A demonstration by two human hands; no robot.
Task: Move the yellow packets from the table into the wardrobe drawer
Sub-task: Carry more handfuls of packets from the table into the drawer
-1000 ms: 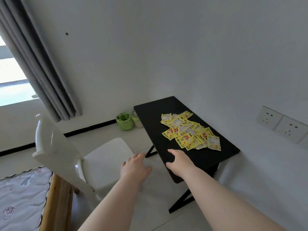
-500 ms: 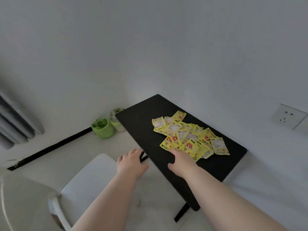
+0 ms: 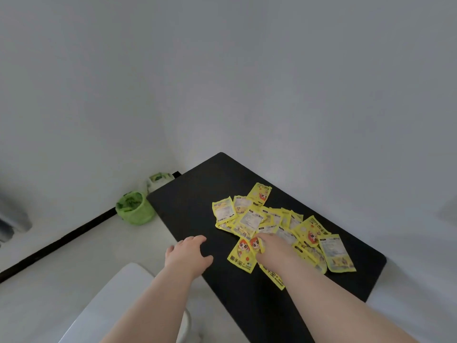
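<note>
Raking the flat, glossy yellow packets (image 3: 249,220) at lower right together should help the right hand (image 3: 273,247), grasp unclear; left hand (image 3: 188,256) hovers relaxed, empty.

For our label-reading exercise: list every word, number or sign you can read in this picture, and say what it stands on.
"手宝", then small "HAND": front yellow packet; the first character is unclear.
"宝": half-covered packet beside it; the rest is blurred.
Fine print on the other packets: too small to read.
</note>
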